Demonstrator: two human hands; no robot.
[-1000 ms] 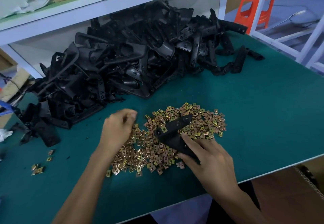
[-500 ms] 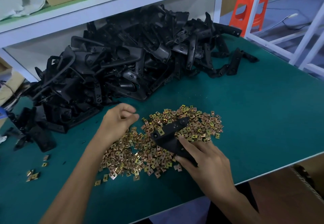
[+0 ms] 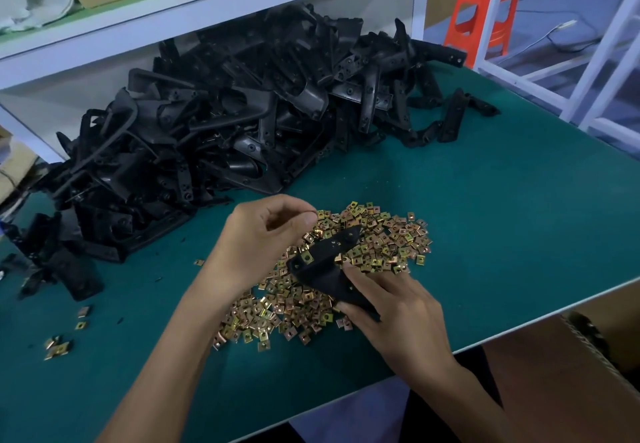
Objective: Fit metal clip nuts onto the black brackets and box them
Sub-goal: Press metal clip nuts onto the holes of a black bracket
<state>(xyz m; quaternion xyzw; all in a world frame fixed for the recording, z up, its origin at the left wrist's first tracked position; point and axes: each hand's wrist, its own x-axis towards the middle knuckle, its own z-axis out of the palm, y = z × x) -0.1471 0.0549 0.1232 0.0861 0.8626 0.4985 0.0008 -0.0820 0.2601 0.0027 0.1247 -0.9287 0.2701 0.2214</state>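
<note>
R hand (image 3: 394, 311) is gripping long black plastic bracket (image 3: 323, 262), free end pointing toward L hand (image 3: 259, 238). L fingers are curling; contents unclear.

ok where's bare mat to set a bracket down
Widest bare green mat lies right of the clip nut pile, toward its right edge. A smaller patch lies between the stray nuts and left forearm. Crowded: bracket heap behind.

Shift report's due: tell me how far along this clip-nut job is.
Done: one clip nut sits on the held bracket. In hand: right hand grips that bracket; left hand curls over the loose nuts, contents hidden. Left: the big bracket pile, then boxing.
</note>
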